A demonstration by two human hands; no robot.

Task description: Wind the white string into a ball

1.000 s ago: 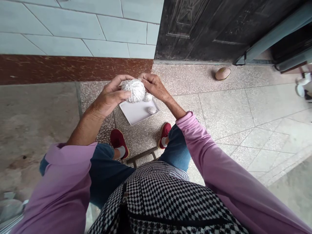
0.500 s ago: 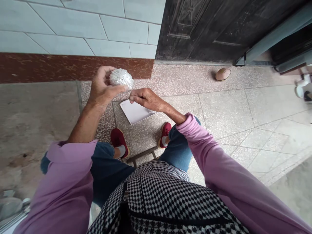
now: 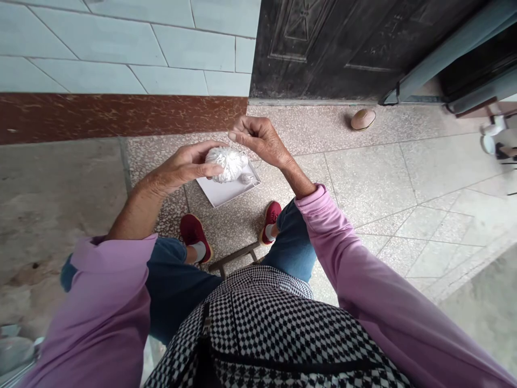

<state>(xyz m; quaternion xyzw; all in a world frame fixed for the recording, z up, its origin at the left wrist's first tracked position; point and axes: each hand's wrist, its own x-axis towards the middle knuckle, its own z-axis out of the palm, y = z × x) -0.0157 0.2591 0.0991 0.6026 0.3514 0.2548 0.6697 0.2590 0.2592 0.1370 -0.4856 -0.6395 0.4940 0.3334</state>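
Note:
My left hand [image 3: 181, 167] grips a white ball of string [image 3: 226, 163] between thumb and fingers, held above the floor in front of my knees. My right hand [image 3: 258, 139] is raised just right of the ball, fingers pinched together, seemingly on a thin strand I cannot make out. Below the ball a white card [image 3: 226, 189] lies flat on the floor. A small pale ball [image 3: 245, 178] rests on the card, partly hidden by the big ball.
I sit on a low stool [image 3: 234, 257], my red shoes [image 3: 194, 235] planted on the speckled floor. A tiled wall with a brown skirting [image 3: 121, 113] runs ahead. A dark door [image 3: 343, 48] stands at the right, with a tan oval object [image 3: 362, 119] lying before it.
My left hand brought the ball down and right from beside the wall skirting. My right hand rose from over the card to just above and right of the ball.

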